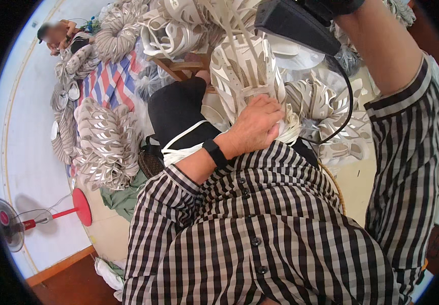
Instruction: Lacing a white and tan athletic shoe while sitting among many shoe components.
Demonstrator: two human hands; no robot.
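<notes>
My left hand (257,124), with a black band on its wrist, is closed on the near end of a beige and white shoe upper (247,68) above my lap. Pale laces (232,25) run from the upper toward the top edge of the head view. My right forearm (387,46) is raised at the upper right, ending at a black strap and a black boxy device (295,23) with a cable. The right hand itself lies beyond the frame or behind the device, so its fingers are hidden. White laces (181,147) lie over my black-clad leg (176,109).
Bundles of shoe uppers (107,145) lie to the left by a striped sheet (110,81), with more uppers (341,127) on the right. A black cable (349,109) loops down at the right. A red-based fan (81,207) stands far left. Another person (62,38) sits at the far upper left.
</notes>
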